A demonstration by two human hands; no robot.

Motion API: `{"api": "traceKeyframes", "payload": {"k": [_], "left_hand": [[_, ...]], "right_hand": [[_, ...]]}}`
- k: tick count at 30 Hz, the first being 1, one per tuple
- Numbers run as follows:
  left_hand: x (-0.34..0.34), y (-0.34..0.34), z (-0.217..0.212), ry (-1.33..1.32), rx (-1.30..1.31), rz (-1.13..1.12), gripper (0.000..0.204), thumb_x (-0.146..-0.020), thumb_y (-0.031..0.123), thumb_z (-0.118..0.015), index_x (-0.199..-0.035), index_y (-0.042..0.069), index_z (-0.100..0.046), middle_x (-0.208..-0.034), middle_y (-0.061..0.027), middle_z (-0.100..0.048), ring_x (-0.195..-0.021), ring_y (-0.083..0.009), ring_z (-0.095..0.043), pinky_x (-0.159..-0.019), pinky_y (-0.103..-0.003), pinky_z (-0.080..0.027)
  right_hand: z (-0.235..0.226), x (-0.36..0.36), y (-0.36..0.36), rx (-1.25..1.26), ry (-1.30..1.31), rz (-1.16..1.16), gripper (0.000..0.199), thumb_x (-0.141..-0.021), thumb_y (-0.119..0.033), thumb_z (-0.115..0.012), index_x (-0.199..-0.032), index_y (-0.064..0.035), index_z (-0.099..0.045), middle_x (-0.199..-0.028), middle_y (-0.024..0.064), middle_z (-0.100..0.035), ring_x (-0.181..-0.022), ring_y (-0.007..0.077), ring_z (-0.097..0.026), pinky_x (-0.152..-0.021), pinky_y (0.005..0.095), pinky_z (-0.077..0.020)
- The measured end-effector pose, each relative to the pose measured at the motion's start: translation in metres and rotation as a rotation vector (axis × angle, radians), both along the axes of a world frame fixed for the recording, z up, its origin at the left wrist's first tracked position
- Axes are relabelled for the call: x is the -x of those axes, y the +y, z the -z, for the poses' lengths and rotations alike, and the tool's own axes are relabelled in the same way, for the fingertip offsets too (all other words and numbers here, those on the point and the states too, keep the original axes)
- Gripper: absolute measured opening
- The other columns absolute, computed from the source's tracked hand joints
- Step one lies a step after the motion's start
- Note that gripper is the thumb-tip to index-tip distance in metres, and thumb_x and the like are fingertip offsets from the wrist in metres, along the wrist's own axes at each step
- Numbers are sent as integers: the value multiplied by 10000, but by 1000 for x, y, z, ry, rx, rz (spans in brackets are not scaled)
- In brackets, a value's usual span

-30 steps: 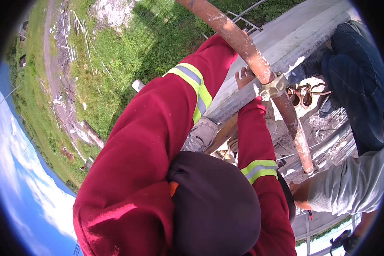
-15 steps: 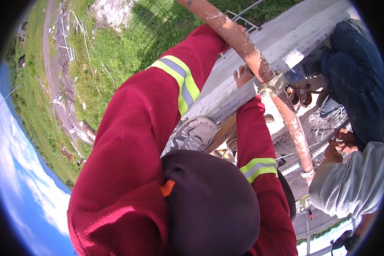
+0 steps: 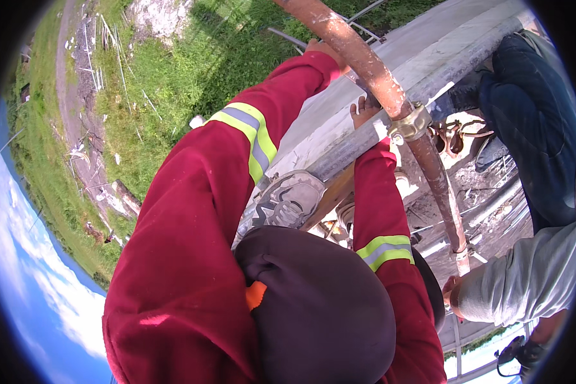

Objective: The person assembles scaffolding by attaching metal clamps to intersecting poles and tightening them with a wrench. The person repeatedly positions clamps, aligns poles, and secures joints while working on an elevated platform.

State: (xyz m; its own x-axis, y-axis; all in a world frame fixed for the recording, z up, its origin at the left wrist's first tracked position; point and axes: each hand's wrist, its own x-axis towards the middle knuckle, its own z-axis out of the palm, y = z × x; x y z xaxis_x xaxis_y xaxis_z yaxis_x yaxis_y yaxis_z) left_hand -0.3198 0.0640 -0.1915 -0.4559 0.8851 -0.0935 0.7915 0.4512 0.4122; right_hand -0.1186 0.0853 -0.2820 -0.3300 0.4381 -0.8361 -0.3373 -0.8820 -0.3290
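Left hand (image 3: 327,54) is closed around a thin dark bar (image 3: 287,36), smooth and straight, one end poking out left over the grass (image 3: 192,83). Right hand (image 3: 365,116) is nearer, fingers bent, just above a scuffed round grey pipe (image 3: 345,150); can't tell if it's gripping anything. A rusty, paint-flecked pipe (image 3: 390,96) slants right past both hands, with a chunky metal clamp (image 3: 411,125) where it crosses the grey one. The flat, dusty concrete slab (image 3: 429,45) runs off far right, its long left edge facing the grass, so that side's got the most elbow room. Right side's tight: pipes, then a co-worker's crumpled blue jeans (image 3: 531,115) and ribbed grey sleeve cuff (image 3: 483,294). Near side, a smooth dark knee (image 3: 320,307) sits between soft red sleeves (image 3: 198,192), worn grey shoe (image 3: 294,198) just beyond.
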Motion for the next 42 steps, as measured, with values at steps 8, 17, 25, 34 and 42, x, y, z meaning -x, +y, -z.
{"api": "traceKeyframes", "payload": {"k": [8, 17, 25, 34, 42], "left_hand": [[-32, -21, -7, -235, 428, -234, 613, -926, 539, -314, -923, 56, -692, -989, -231, -653, -981, -367, -614, -886, -486, -416], [-48, -43, 2, -452, 512, -77, 461, -935, 440, -338, -1029, 126, -663, -943, -191, -671, -868, -366, -654, -768, -484, -502], [-12, 1, 22, -38, 237, -41, 369, -886, 387, -433, -991, 161, -706, -909, -87, -707, -920, -255, -661, -874, -441, -379], [-64, -62, -37, -727, 547, -243, 752, -894, 697, -223, -1064, 133, -691, -999, -188, -670, -965, -368, -627, -850, -467, -476], [23, 10, 21, -168, 49, 106, 371, -820, 405, -580, -988, 98, -704, -937, -123, -693, -883, -314, -660, -784, -417, -508]], "right_hand": [[-41, 12, 3, -124, -63, -2, 486, -924, -436, -423, -1333, -176, -381, -1357, 9, -405, -1249, 199, -381, -983, 517, -281], [-53, 6, 12, -103, 0, -129, 356, -897, -454, -495, -1167, -228, -548, -1242, -94, -532, -1202, 251, -409, -939, 538, -320], [-68, 9, 13, -18, 105, -101, 450, -938, -443, -392, -1316, -201, -425, -1379, -58, -387, -1214, 219, -375, -977, 503, -305], [-58, 6, 17, -60, -57, -191, 323, -914, -471, -470, -1085, -228, -599, -1254, -14, -558, -1192, 272, -447, -971, 500, -363], [-44, -8, 25, 85, 240, -98, 357, -834, -407, -583, -1108, -181, -621, -1120, 12, -615, -1165, 291, -491, -972, 521, -331]]}}
